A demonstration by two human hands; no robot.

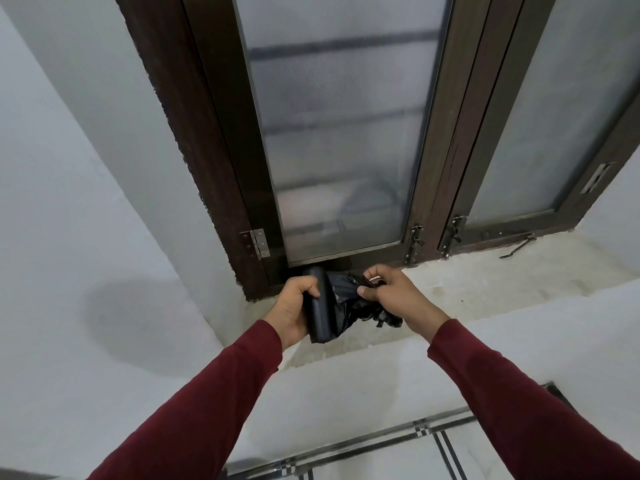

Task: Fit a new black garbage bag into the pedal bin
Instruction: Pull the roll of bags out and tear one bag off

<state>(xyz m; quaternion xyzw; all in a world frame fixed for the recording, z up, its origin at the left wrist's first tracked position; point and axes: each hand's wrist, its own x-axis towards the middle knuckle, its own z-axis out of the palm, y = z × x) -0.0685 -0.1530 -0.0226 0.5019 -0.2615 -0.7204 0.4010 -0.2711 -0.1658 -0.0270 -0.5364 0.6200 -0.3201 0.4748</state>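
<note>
A black roll of garbage bags (320, 308) is held upright over the window sill, gripped by my left hand (294, 306) around its left side. A crumpled black bag (349, 296) trails from the roll to the right, and my right hand (388, 289) pinches its bunched end between thumb and fingers. Both arms wear dark red sleeves. The pedal bin is not in view.
A concrete window sill (485, 282) runs below a dark brown window frame (221, 161) with frosted panes and metal latches (414, 244). White walls stand on both sides. Tiled floor with dark lines (398, 441) shows at the bottom.
</note>
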